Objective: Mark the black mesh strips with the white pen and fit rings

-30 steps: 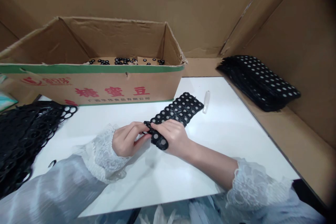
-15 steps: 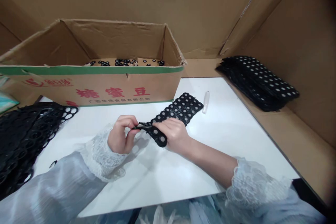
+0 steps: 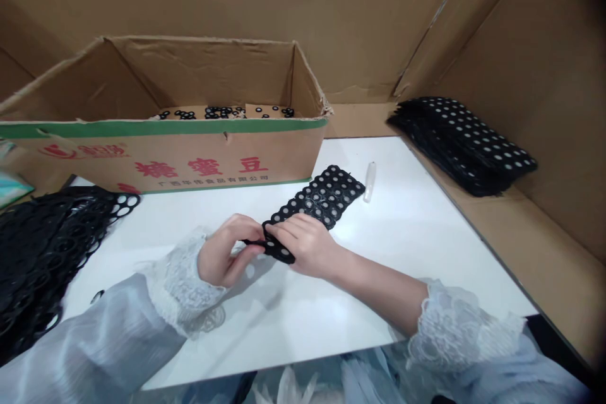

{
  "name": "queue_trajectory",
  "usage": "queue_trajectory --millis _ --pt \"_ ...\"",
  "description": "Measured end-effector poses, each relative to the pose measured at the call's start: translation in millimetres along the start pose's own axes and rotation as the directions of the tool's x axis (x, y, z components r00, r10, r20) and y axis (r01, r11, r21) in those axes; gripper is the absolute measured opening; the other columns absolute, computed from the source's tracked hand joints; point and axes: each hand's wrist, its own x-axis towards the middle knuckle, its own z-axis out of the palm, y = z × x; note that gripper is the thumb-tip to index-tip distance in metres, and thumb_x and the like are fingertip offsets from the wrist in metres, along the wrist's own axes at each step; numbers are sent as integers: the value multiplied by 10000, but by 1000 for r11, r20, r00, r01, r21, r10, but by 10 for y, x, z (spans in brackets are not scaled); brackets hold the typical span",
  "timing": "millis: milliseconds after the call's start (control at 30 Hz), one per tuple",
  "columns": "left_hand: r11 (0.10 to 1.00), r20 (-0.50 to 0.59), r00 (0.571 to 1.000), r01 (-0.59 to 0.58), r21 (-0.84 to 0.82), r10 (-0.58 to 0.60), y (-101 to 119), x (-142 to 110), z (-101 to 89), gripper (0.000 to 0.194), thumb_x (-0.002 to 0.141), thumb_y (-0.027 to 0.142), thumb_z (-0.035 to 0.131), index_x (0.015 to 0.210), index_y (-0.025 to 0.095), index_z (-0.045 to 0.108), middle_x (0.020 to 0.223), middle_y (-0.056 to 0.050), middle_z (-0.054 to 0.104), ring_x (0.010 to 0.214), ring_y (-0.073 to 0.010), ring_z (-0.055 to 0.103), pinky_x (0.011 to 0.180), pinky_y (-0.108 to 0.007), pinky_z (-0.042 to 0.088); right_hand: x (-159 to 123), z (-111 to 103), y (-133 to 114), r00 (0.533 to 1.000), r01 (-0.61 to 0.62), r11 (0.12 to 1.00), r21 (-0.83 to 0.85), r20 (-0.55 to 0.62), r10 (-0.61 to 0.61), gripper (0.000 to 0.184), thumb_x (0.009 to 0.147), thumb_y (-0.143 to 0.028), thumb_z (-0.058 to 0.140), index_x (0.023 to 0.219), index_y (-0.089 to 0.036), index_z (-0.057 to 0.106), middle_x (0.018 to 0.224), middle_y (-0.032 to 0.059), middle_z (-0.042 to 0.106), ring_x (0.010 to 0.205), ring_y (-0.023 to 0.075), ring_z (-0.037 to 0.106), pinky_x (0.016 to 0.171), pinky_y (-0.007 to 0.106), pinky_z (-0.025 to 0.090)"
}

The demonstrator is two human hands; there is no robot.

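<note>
A black rubbery sheet (image 3: 326,192) with rows of pale round dots lies slantwise on the white table, its near end raised a little. My right hand (image 3: 305,243) is closed over that near part, fingers pressing it from above. At the sheet's left corner my left hand (image 3: 231,249) pinches the edge between thumb and fingers. What exactly lies between the left fingertips is partly hidden. Just past the sheet's far right corner rests a small translucent white tube-like piece (image 3: 370,182).
A cardboard box (image 3: 227,148) with small black rings (image 3: 225,112) inside stands behind. On the left lies a heap of black perforated sheets (image 3: 42,252); a loose ring (image 3: 97,297) is near my left sleeve. Dotted black sheets (image 3: 466,145) are stacked at right, beside cardboard walls.
My left hand has moved right, closer to my right hand. The sheet's near corner, twisted and pulled out leftward before, is now flatter and less stretched.
</note>
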Motion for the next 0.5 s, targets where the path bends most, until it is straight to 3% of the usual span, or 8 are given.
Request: queue_trajectory --millis 67,200,500 --pt "995 55 997 65 -82 -60 -12 -9 36 141 796 132 478 930 165 454 767 -49 545 719 -140 521 613 -276 465 -18 -19 21 999 -33 999 -42 -39 31 217 795 -138 425 945 -101 578 751 79 643 724 155 581 689 301 423" --pt "993 126 987 106 -54 -98 -27 5 76 86 792 160 523 874 155 500 735 -36 543 669 -120 500 599 -250 445 -41 -59 52 994 -49 994 -100 -106 38 194 796 -119 415 845 -119 603 688 57 645 662 137 578 680 295 426" --pt "960 95 995 -7 280 -20 19 -19 95 253 778 275 575 1002 159 553 679 -15 557 638 -129 520 642 -282 431 -54 -55 24 991 -60 997 -47 -119 54 137 797 -129 451 828 -124 584 643 39 623 652 133 581 690 293 411"
